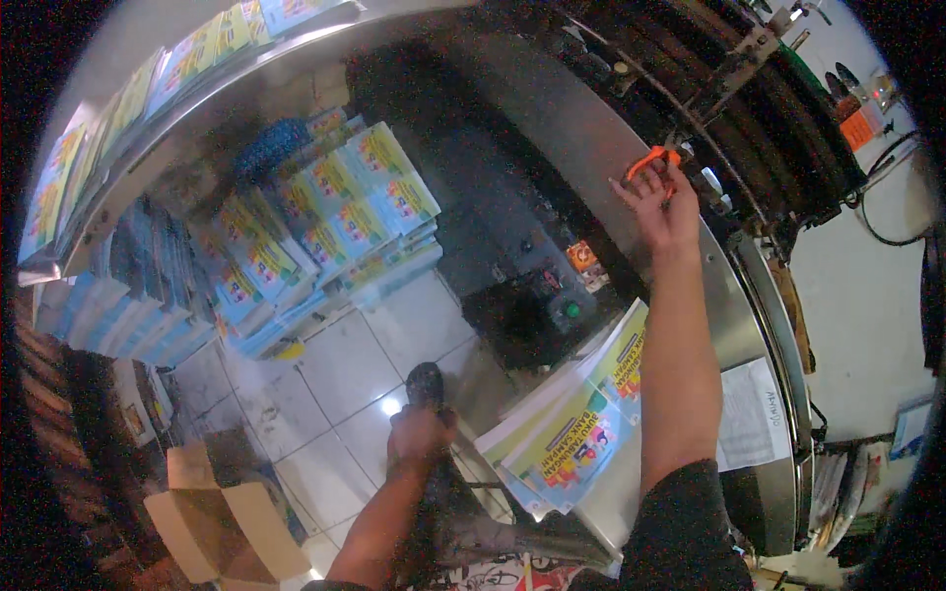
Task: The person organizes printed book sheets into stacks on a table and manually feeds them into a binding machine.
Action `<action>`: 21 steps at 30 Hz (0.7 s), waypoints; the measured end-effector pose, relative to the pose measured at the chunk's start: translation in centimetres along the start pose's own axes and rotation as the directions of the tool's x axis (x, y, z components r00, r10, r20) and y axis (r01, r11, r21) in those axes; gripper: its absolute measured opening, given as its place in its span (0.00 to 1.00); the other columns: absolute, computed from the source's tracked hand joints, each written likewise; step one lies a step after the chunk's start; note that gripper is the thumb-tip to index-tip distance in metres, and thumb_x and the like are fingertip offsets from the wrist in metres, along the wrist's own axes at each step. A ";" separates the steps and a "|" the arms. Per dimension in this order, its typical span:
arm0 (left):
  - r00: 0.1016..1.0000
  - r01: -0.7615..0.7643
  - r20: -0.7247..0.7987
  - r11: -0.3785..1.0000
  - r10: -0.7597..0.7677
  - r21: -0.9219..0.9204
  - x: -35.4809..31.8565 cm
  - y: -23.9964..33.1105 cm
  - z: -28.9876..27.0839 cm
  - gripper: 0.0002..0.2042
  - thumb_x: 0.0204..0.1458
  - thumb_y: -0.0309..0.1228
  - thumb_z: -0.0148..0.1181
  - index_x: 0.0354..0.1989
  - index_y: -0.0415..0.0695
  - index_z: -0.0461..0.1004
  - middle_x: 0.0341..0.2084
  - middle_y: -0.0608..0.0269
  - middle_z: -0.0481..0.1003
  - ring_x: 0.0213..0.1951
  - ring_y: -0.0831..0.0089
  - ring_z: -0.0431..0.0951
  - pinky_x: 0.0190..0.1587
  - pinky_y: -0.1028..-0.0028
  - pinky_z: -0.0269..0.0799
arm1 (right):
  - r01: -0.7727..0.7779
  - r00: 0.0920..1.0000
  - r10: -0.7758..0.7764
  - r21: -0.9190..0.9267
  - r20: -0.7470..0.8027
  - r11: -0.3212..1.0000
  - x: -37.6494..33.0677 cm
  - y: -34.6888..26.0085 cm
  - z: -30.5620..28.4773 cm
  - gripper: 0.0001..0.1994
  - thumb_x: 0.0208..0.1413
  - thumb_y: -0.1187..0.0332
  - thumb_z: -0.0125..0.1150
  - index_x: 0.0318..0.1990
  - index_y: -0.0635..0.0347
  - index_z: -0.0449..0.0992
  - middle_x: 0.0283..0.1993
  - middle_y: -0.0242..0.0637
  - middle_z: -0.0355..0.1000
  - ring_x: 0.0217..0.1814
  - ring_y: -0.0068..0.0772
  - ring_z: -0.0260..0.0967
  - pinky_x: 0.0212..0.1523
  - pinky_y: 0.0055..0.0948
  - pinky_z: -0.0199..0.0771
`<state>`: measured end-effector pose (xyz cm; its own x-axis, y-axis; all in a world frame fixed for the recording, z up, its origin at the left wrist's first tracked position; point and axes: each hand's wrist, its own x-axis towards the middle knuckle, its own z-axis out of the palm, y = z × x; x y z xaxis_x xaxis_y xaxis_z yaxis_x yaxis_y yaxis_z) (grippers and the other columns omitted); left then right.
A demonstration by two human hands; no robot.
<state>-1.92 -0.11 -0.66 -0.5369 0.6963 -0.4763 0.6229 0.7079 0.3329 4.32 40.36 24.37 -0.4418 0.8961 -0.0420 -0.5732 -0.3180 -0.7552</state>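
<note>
Found the right hand (662, 202) raised into the upper right of the frame, palm turned toward the camera, fingers hooked on an orange handle (652, 158) at the edge of the curved steel table (591, 128), just below the dark belts (749, 108) of the machine. Judged this hand as grasping, not released; could not tell the kind of tool behind the handle, being small and partly covered by the fingers. Found the left hand (419, 433) much lower, at the bottom centre, clenched round a black lever (425, 379) with a round top, above the tiled floor (345, 364). Placed the orange handle up and to the right of the left hand, well apart from it, with the right forearm drawn as one long line from the lower right of the frame up to the handle. Took the right hand therefore as the nearer one, touching the handle, and the left hand as busy elsewhere. Noted a fanned pile of colourful booklets (576, 424) between the two arms, on the table, long side running from lower left to upper right, touching neither hand but just beside the right forearm. Noted also more piles of booklets (335, 217) on the floor in the upper left, a cardboard box (222, 512) in the lower left, and a white sheet (754, 414) to the right of the forearm.
</note>
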 end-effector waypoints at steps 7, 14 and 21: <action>0.998 0.062 -0.006 0.998 -0.062 0.005 -0.2 1.1 -0.7 0.27 0.53 0.54 0.44 0.40 0.41 0.77 0.40 0.46 0.76 0.46 0.54 0.75 0.49 0.57 0.66 | 0.055 0.998 -0.055 -0.045 0.012 0.997 0.4 -0.1 -1.1 0.10 0.62 0.64 0.49 0.46 0.57 0.71 0.40 0.35 0.68 0.48 0.34 0.67 0.43 0.44 0.70; 0.999 -0.042 -0.030 0.997 0.044 0.062 0.1 0.0 1.4 0.23 0.53 0.50 0.48 0.45 0.43 0.74 0.38 0.48 0.74 0.41 0.53 0.75 0.42 0.55 0.71 | 0.040 0.986 -0.036 0.021 -0.163 0.999 -0.4 1.9 -0.5 0.10 0.62 0.64 0.48 0.46 0.58 0.70 0.40 0.36 0.68 0.39 0.34 0.67 0.40 0.37 0.67; 0.996 -0.047 -0.072 0.991 0.056 0.127 0.0 -0.1 1.7 0.24 0.53 0.50 0.49 0.41 0.39 0.74 0.34 0.48 0.74 0.37 0.54 0.77 0.38 0.53 0.73 | 0.046 0.985 -0.047 -0.011 -0.168 0.999 -3.3 1.5 1.7 0.11 0.63 0.63 0.47 0.46 0.57 0.69 0.41 0.37 0.68 0.43 0.36 0.67 0.42 0.35 0.68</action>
<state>-1.04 -0.39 -2.08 -0.5407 0.7417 -0.3969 0.7144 0.6539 0.2489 3.75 36.35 24.55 -0.2922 0.9494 -0.1152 -0.5853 -0.2728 -0.7635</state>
